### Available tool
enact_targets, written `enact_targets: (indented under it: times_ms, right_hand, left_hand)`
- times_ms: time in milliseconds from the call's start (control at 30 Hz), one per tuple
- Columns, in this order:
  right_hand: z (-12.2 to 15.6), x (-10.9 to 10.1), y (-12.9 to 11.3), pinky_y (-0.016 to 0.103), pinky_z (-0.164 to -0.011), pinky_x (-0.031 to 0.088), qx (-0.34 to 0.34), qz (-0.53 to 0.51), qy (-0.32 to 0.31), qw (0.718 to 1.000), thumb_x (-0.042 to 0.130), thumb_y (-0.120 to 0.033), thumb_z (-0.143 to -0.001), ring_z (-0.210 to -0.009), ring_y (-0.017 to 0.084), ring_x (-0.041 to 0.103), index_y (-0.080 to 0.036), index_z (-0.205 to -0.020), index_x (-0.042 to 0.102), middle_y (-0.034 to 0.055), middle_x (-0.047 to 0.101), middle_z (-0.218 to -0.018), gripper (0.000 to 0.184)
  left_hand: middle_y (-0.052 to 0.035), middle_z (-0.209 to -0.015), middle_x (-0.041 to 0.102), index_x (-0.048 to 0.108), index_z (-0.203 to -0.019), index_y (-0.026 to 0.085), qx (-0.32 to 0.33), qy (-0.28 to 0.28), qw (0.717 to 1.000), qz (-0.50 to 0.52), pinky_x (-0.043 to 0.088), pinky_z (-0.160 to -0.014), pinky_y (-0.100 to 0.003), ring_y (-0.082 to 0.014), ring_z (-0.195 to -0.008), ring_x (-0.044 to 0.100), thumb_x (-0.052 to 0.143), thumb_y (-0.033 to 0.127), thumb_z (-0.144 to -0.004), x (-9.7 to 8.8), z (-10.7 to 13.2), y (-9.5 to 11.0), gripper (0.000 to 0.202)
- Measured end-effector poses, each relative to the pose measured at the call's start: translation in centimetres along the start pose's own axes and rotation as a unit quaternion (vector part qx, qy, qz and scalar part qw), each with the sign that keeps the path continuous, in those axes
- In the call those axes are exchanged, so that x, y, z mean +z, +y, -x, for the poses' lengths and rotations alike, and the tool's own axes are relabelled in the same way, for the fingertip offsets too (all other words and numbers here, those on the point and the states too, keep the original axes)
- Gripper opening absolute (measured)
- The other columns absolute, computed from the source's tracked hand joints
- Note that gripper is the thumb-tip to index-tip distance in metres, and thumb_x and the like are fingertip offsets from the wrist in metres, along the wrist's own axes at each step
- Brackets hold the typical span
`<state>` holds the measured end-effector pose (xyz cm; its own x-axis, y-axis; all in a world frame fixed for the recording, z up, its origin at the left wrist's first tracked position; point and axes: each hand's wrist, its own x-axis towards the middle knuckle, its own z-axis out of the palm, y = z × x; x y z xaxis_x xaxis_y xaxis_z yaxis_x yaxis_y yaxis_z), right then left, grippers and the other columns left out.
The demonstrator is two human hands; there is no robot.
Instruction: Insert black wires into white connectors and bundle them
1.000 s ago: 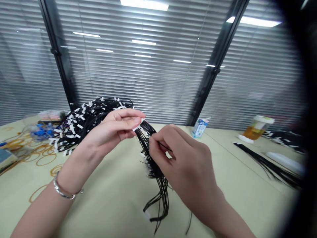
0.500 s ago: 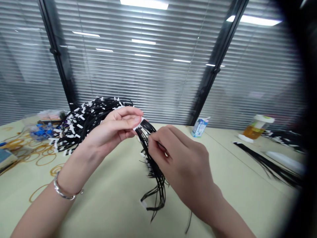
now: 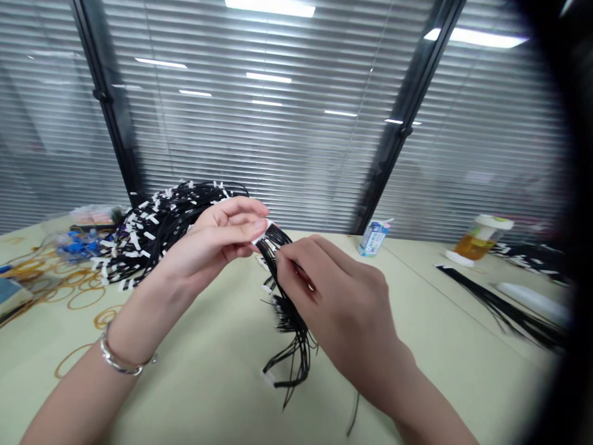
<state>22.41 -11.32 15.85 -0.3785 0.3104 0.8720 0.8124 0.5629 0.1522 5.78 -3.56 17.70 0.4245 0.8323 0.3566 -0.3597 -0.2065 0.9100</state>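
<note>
My left hand (image 3: 210,244) pinches the white connector (image 3: 262,230) at the top of a bundle of thin black wires (image 3: 290,321), held above the pale table (image 3: 199,377). The wires hang down and loop near the table, with another small white connector (image 3: 269,378) at the low end. My right hand (image 3: 338,303) is closed in a pinch on the wires just below the top connector. A silver bracelet (image 3: 118,361) sits on my left wrist.
A big heap of black wires with white tags (image 3: 157,225) lies behind my left hand. Rubber bands (image 3: 69,290) and blue parts (image 3: 78,247) are at the left. A small carton (image 3: 373,238), a jar with amber liquid (image 3: 479,238) and more black wires (image 3: 504,312) are at the right.
The hanging wire bundle has been drawn upward, its lower loop and white connector rising. My right hand has shifted slightly up toward the top connector. My left hand keeps its pinch.
</note>
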Motion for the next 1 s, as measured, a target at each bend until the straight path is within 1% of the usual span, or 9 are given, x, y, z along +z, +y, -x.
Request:
enact_targets:
  times_ms: [267,400,467,533,633,767,867,933,1000]
  right_hand:
    - [0.0,0.4,0.3,0.021,-0.053,0.028,-0.012,-0.009,0.006,1.000,0.047,0.007,-0.073,-0.057,0.006,0.033,-0.014,-0.078,0.048,-0.0044,0.042,-0.065,0.022]
    - [-0.2,0.6,0.5,0.021,-0.053,0.028,-0.006,-0.025,0.011,1.000,0.048,0.003,-0.077,-0.057,0.006,0.034,-0.015,-0.076,0.047,-0.0045,0.043,-0.064,0.018]
    - [-0.5,0.5,0.6,0.021,-0.051,0.027,0.025,-0.050,-0.009,0.998,0.049,-0.004,-0.082,-0.055,0.005,0.035,-0.016,-0.075,0.046,-0.0055,0.043,-0.062,0.014]
    - [-0.9,0.4,0.9,0.021,-0.048,0.025,0.075,-0.086,-0.054,0.992,0.049,-0.013,-0.088,-0.050,0.005,0.033,-0.017,-0.077,0.048,-0.0074,0.042,-0.058,0.011]
    - [-1.4,0.3,1.8,0.019,-0.047,0.025,0.129,-0.143,-0.118,0.974,0.047,-0.024,-0.092,-0.046,0.004,0.032,-0.022,-0.088,0.053,-0.0099,0.042,-0.054,0.009]
    - [-1.5,0.7,3.3,0.019,-0.054,0.030,0.155,-0.192,-0.166,0.955,0.046,-0.026,-0.092,-0.051,0.004,0.039,-0.026,-0.096,0.056,-0.0098,0.047,-0.056,0.011]
    - [-1.6,1.1,4.5,0.020,-0.053,0.029,0.187,-0.213,-0.197,0.939,0.043,-0.031,-0.094,-0.054,0.005,0.042,-0.026,-0.089,0.057,-0.0082,0.048,-0.059,0.016]
    - [-1.7,1.2,5.3,0.020,-0.053,0.030,0.214,-0.225,-0.225,0.924,0.039,-0.035,-0.095,-0.055,0.006,0.043,-0.025,-0.085,0.056,-0.0076,0.050,-0.061,0.022]
    - [-1.6,1.1,6.4,0.020,-0.055,0.031,0.222,-0.217,-0.259,0.914,0.036,-0.039,-0.095,-0.057,0.006,0.043,-0.025,-0.082,0.055,-0.0069,0.052,-0.064,0.028]
  left_hand:
    - [0.0023,-0.070,0.062,0.066,-0.081,0.020,0.006,-0.002,1.000,0.003,0.039,-0.045,-0.011,-0.0042,-0.054,0.051,0.077,0.018,-0.069,0.4,0.1,-0.1,0.016]
    - [0.0032,-0.067,0.058,0.066,-0.081,0.020,-0.001,0.004,1.000,0.000,0.040,-0.047,-0.012,-0.0053,-0.055,0.053,0.079,0.020,-0.067,0.3,0.0,-0.5,0.019]
    - [0.0031,-0.067,0.058,0.066,-0.081,0.020,0.004,0.010,1.000,-0.004,0.040,-0.047,-0.012,-0.0052,-0.055,0.052,0.079,0.020,-0.066,0.3,-0.1,-0.4,0.019]
    - [0.0029,-0.066,0.058,0.067,-0.082,0.020,0.024,0.019,0.999,-0.021,0.040,-0.047,-0.013,-0.0051,-0.054,0.050,0.079,0.019,-0.066,0.3,-0.1,-0.2,0.020]
    - [0.0019,-0.066,0.059,0.068,-0.084,0.019,0.063,0.047,0.996,-0.049,0.039,-0.045,-0.014,-0.0057,-0.054,0.049,0.078,0.017,-0.065,-0.3,-0.4,0.4,0.022]
    - [0.0010,-0.068,0.062,0.069,-0.084,0.017,0.090,0.120,0.988,-0.031,0.039,-0.043,-0.014,-0.0050,-0.054,0.049,0.077,0.012,-0.064,-2.5,-1.1,1.7,0.022]
    - [0.0030,-0.066,0.061,0.069,-0.083,0.016,0.118,0.176,0.977,0.020,0.041,-0.044,-0.014,-0.0025,-0.051,0.044,0.074,0.005,-0.066,-5.0,-1.3,2.9,0.021]
    - [0.0034,-0.070,0.063,0.068,-0.082,0.015,0.153,0.205,0.965,0.054,0.044,-0.048,-0.014,-0.0029,-0.055,0.046,0.071,0.001,-0.067,-6.9,-1.2,3.7,0.021]
    - [0.0042,-0.071,0.062,0.066,-0.082,0.015,0.179,0.223,0.955,0.075,0.045,-0.053,-0.014,-0.0031,-0.060,0.048,0.071,0.000,-0.067,-8.8,-1.0,4.3,0.022]
